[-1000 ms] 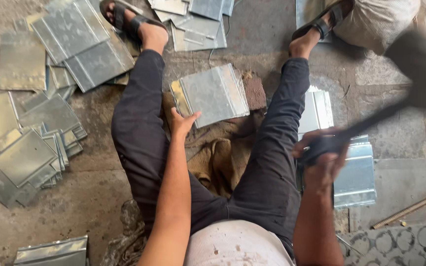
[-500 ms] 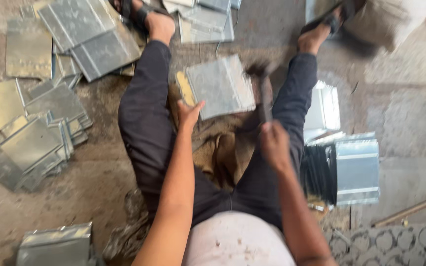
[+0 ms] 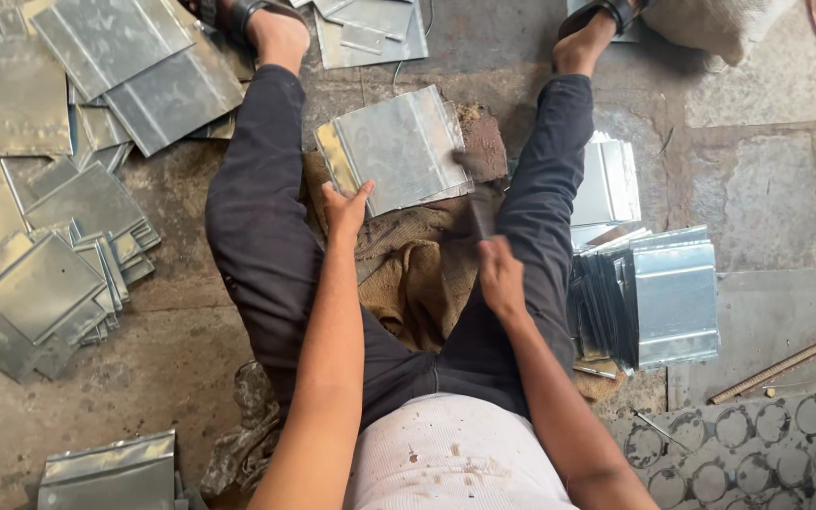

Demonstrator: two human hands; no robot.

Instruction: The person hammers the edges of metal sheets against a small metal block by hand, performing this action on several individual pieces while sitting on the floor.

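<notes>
I sit on the floor with my legs spread. A square metal sheet [image 3: 399, 146] lies between them on a brown block [image 3: 485, 146] and sacking. My left hand [image 3: 345, 210] presses on the sheet's near left corner. My right hand [image 3: 500, 276] grips the handle of a hammer [image 3: 474, 184], whose blurred head rests on the sheet's right edge.
Piles of cut metal sheets lie at the left [image 3: 44, 274] and upper left [image 3: 139, 66]. A stack of folded sheets [image 3: 658, 297] stands by my right leg. More sheets [image 3: 110, 472] lie at bottom left. A metal rod [image 3: 786, 364] and a punched sheet [image 3: 776, 453] lie at lower right.
My right hand swung the hammer from high at the right down onto the sheet's right edge. My left hand has stayed on the sheet's corner.
</notes>
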